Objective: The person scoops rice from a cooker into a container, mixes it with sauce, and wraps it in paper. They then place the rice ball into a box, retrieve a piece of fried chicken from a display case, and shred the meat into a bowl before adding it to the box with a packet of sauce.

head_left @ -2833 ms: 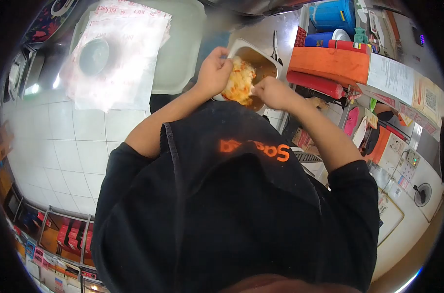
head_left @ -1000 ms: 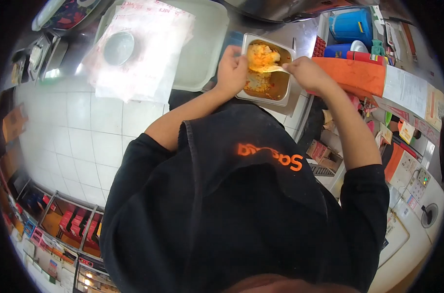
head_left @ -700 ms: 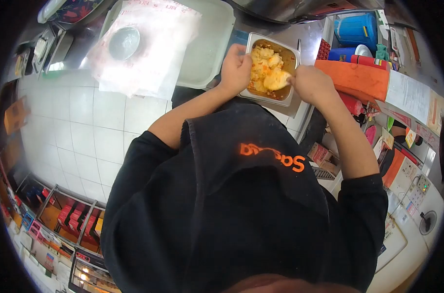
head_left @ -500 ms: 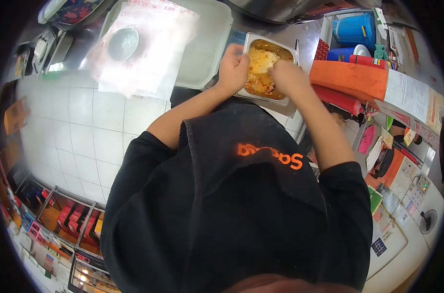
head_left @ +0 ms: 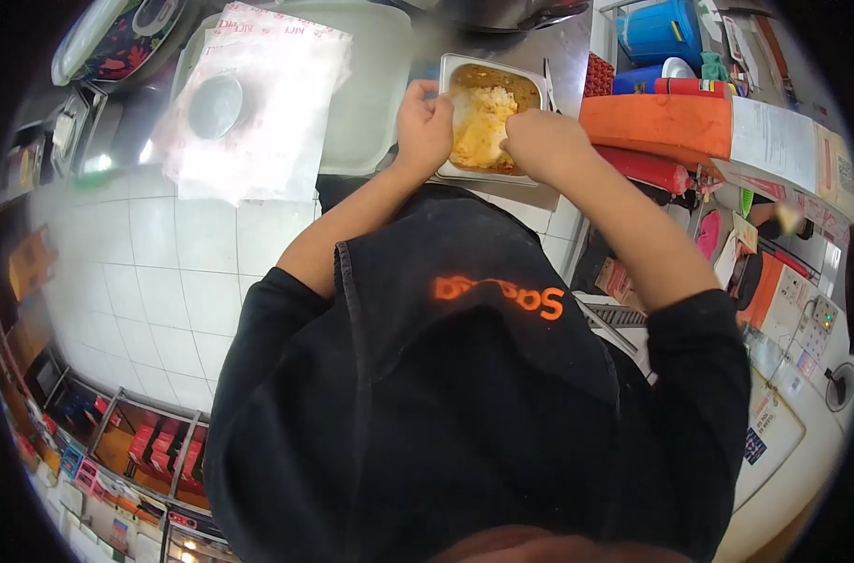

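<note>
A rectangular metal food pan [head_left: 491, 174] sits close in front of my apron, with rice and a yellow-orange mixture [head_left: 481, 133] inside. My left hand [head_left: 423, 131] grips the pan's left rim, thumb on top. Over the right side of the pan, my right hand [head_left: 547, 145] is closed, its fingers down at the food. Whatever it holds is hidden by the hand and the food.
Left of the pan lies a pale tray [head_left: 375, 84], partly under printed paper sheets [head_left: 286, 113] topped by a round metal bowl [head_left: 216, 105]. An orange box-like object [head_left: 657, 122] and a blue bucket [head_left: 660, 33] stand at the right.
My right hand has moved within the pan, and the rice and yellow mixture have shifted around. My left hand keeps its hold on the rim. The whole view has shifted slightly.
</note>
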{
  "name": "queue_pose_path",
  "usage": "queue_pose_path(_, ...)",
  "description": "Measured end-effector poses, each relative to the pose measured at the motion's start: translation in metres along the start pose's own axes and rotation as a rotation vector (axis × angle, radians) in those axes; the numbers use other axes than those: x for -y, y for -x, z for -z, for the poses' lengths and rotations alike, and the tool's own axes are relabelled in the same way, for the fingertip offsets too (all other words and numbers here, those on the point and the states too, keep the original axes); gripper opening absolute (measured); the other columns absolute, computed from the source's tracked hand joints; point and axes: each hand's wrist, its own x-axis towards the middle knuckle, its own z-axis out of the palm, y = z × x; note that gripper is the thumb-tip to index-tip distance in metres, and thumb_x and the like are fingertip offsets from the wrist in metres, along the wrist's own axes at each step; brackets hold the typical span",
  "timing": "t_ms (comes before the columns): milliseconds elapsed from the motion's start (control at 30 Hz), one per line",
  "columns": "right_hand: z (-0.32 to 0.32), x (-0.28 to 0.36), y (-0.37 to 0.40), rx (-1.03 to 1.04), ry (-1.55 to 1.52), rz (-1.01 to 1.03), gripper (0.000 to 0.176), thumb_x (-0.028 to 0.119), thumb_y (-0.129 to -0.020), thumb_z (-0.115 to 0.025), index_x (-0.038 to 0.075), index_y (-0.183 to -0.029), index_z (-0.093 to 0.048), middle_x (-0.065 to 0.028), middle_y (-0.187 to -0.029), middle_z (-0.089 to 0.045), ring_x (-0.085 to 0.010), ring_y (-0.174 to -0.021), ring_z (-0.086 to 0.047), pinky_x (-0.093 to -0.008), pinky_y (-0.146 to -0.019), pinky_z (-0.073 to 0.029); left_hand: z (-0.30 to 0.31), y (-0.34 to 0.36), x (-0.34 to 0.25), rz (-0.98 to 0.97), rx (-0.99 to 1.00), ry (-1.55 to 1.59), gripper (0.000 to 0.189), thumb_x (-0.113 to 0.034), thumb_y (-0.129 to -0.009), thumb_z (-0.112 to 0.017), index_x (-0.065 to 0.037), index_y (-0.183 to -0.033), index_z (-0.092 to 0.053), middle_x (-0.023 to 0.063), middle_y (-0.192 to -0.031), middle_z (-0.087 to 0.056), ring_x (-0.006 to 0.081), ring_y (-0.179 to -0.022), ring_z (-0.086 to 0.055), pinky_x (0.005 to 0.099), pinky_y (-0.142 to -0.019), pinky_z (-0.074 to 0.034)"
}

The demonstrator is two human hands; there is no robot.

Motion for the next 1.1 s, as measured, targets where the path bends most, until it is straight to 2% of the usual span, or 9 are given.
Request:
queue_pose_path(233, 0.004, -0.016, -0.015, -0.480, 0.357, 0.206, 0.014, 0.009, -0.077, -0.058, 0.005, -0.079, -0.071, -0.0124, -0.082, -0.069, -0.0291, -0.076, -0.069, -0.0415, -0.065, -0.055, 0.016, -0.044, 0.005, 0.020, 0.126, -0.330, 0.026, -0.017, -0.087, -0.057, 0.001, -0.105, -0.057, 0.0118, -0.073, -0.066, 0.0151, -0.062, -0.060, 0.0295, -0.057, -0.045)
queue_pose_path(600, -0.050, -0.031, -0.006, 0.063, -0.293, 0.088, 0.028, 0.021, -0.088, -0.053, -0.003, -0.087, -0.067, -0.0210, -0.090, -0.068, -0.0338, -0.086, -0.067, -0.0436, -0.074, -0.052, 0.002, -0.017, 0.004, 0.099, 0.177, -0.219, 0.022, -0.014, -0.088, -0.056, 0.003, -0.102, -0.056, 0.0133, -0.076, -0.067, 0.0141, -0.066, -0.062, 0.0302, -0.061, -0.048)
queue_pose_path(667, -0.067, -0.035, -0.014, 0.049, -0.498, 0.055, 0.031, 0.024, -0.090, -0.053, -0.004, -0.084, -0.065, -0.0173, -0.075, -0.067, -0.0286, -0.066, -0.065, -0.0412, -0.057, -0.049, 0.000, -0.004, 0.007, 0.087, 0.110, -0.220, 0.020, -0.013, -0.088, -0.055, 0.002, -0.101, -0.054, 0.0125, -0.074, -0.067, 0.0134, -0.064, -0.061, 0.0300, -0.059, -0.047)
queue_pose_path(733, -0.053, -0.035, -0.016, 0.347, -1.084, -0.291, 0.024, 0.025, -0.092, -0.053, 0.004, -0.094, -0.064, -0.0026, -0.056, -0.052, -0.0150, -0.041, -0.045, -0.0312, -0.038, -0.035, -0.003, -0.002, 0.007, 0.054, 0.045, -0.222, 0.017, -0.012, -0.088, -0.053, 0.001, -0.100, -0.052, 0.0117, -0.072, -0.067, 0.0127, -0.062, -0.060, 0.0297, -0.057, -0.046)
queue_pose_path(767, -0.043, -0.039, -0.013, 0.405, -1.177, -0.354, 0.020, 0.026, -0.093, -0.052, 0.008, -0.093, -0.062, 0.0051, -0.054, -0.040, -0.0047, -0.038, -0.030, -0.0242, -0.033, -0.021, -0.004, 0.001, 0.007, 0.042, 0.024, -0.240, 0.016, -0.011, -0.089, -0.052, 0.001, -0.100, -0.050, 0.0107, -0.071, -0.066, 0.0120, -0.060, -0.059, 0.0291, -0.055, -0.045)
queue_pose_path(867, -0.009, -0.060, -0.005, 0.377, -1.092, -0.379, 0.020, 0.026, -0.092, -0.053, 0.007, -0.091, -0.060, 0.0042, -0.054, -0.041, -0.0051, -0.036, -0.029, -0.0239, -0.033, -0.019, -0.007, 0.004, 0.008, 0.038, 0.018, -0.183, 0.014, -0.009, -0.090, -0.049, 0.001, -0.100, -0.046, 0.0091, -0.068, -0.065, 0.0101, -0.057, -0.056, 0.0275, -0.053, -0.043)
queue_pose_path(933, -0.005, -0.071, -0.011, 0.386, -1.065, -0.365, 0.025, 0.026, -0.091, -0.054, 0.002, -0.090, -0.062, 0.0002, -0.056, -0.046, -0.0085, -0.040, -0.039, -0.0286, -0.036, -0.030, -0.010, 0.005, 0.008, 0.050, 0.027, -0.105, 0.014, -0.008, -0.091, -0.047, 0.001, -0.101, -0.045, 0.0085, -0.067, -0.064, 0.0090, -0.056, -0.055, 0.0265, -0.051, -0.042)
queue_pose_path(1033, -0.017, -0.052, -0.033, 0.065, -0.236, 0.012, 0.027, 0.015, -0.083, -0.053, -0.003, -0.098, -0.066, -0.0223, -0.095, -0.066, -0.0385, -0.088, -0.065, -0.0449, -0.078, -0.051, -0.012, 0.003, 0.004, 0.036, 0.012, -0.052, 0.014, -0.008, -0.092, -0.046, 0.002, -0.101, -0.043, 0.0080, -0.066, -0.063, 0.0072, -0.055, -0.053, 0.0254, -0.050, -0.041)
queue_pose_path(1100, -0.047, -0.030, -0.037, 0.060, -0.238, -0.078, 0.026, 0.013, -0.082, -0.052, -0.003, -0.096, -0.067, -0.0224, -0.096, -0.066, -0.0372, -0.090, -0.065, -0.0439, -0.079, -0.051, -0.011, 0.005, 0.006, 0.019, -0.004, -0.092, 0.014, -0.008, -0.092, -0.046, 0.002, -0.101, -0.043, 0.0081, -0.066, -0.063, 0.0069, -0.055, -0.053, 0.0255, -0.049, -0.040)
